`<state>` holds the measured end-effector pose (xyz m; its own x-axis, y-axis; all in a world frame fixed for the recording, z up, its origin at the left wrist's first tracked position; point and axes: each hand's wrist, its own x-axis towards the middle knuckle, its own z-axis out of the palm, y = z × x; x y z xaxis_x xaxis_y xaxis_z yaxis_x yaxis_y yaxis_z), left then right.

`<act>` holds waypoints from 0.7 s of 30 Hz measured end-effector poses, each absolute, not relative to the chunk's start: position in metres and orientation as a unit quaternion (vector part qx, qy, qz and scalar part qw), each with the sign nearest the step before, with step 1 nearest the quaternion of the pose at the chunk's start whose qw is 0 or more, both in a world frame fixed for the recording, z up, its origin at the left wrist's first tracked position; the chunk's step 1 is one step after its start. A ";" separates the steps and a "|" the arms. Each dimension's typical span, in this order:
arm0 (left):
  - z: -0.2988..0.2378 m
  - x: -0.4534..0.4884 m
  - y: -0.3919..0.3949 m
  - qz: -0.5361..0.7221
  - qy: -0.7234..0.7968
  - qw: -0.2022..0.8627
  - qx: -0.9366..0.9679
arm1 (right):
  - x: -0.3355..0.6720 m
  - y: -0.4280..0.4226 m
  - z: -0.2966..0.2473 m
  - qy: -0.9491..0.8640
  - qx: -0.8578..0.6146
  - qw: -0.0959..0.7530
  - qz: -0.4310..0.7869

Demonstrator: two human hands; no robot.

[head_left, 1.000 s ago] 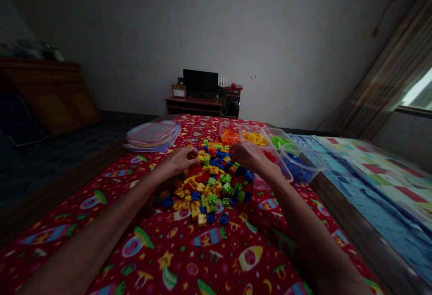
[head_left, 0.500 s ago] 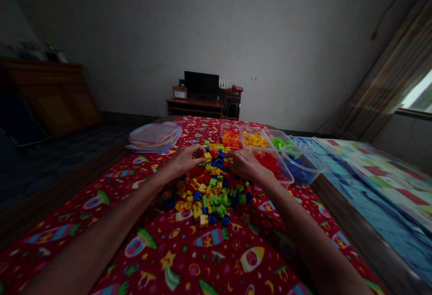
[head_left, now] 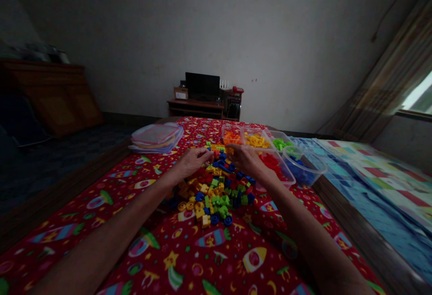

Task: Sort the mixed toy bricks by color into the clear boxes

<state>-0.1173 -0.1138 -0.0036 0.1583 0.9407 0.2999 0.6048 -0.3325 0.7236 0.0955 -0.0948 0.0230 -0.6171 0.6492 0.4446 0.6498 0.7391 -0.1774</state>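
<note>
A heap of mixed plastic building bricks (head_left: 212,191) in yellow, blue, green and red lies on a red rocket-print cover (head_left: 216,259). My left hand (head_left: 194,162) hovers at the heap's far left, its fingers pinched together, and whatever they hold is hidden. My right hand (head_left: 246,160) is at the far right of the heap, next to a clear tray of red bricks (head_left: 273,164). A small yellow brick (head_left: 229,150) shows at its fingertips. Behind it are clear trays of orange bricks (head_left: 231,137), yellow bricks (head_left: 256,140) and green bricks (head_left: 280,144), plus a round tub of blue bricks (head_left: 302,169).
A stack of clear lids (head_left: 157,137) lies at the far left of the cover. The wooden bed edge (head_left: 351,223) runs along the right, beyond it a patterned quilt (head_left: 381,178). A low desk with a monitor (head_left: 202,87) stands against the back wall.
Both hands have moved farther out over the heap, the left one toward the right. The yellow brick has risen with my right fingertips. The view has shifted slightly.
</note>
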 end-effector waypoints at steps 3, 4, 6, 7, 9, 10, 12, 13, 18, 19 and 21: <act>0.002 -0.128 -0.112 0.384 0.554 0.203 0.710 | 0.116 -0.060 0.036 -0.857 -0.437 0.272 -0.030; 0.004 -0.132 -0.111 0.388 0.555 0.205 0.706 | 0.123 -0.046 0.041 -0.842 -0.461 0.276 -0.043; 0.006 -0.139 -0.110 0.390 0.557 0.201 0.705 | 0.136 -0.019 0.049 -0.812 -0.514 0.271 -0.062; 0.006 -0.142 -0.110 0.387 0.561 0.193 0.706 | 0.141 -0.008 0.052 -0.802 -0.534 0.261 -0.065; 0.006 -0.149 -0.110 0.374 0.576 0.168 0.707 | 0.145 0.007 0.057 -0.791 -0.560 0.238 -0.068; 0.006 -0.151 -0.110 0.367 0.585 0.154 0.707 | 0.145 0.009 0.058 -0.790 -0.563 0.230 -0.072; 0.002 -0.156 -0.107 0.357 0.598 0.130 0.706 | 0.138 0.004 0.059 -0.797 -0.553 0.228 -0.080; 0.000 -0.158 -0.105 0.354 0.601 0.123 0.706 | 0.132 -0.003 0.058 -0.807 -0.539 0.229 -0.078; -0.015 -0.163 -0.096 0.354 0.597 0.125 0.709 | 0.092 -0.050 0.037 -0.883 -0.445 0.149 -0.008; -0.015 -0.164 -0.096 0.346 0.592 0.133 0.716 | 0.085 -0.057 0.031 -0.893 -0.433 0.127 -0.006; -0.012 -0.166 -0.099 0.296 0.579 0.165 0.741 | 0.076 -0.067 0.018 -0.902 -0.421 0.092 -0.018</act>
<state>-0.1664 -0.0993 -0.0122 0.1536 0.9565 0.2480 0.7605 -0.2747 0.5883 0.0758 -0.0671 0.0183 -0.6286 0.7561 0.1821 0.7629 0.6450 -0.0448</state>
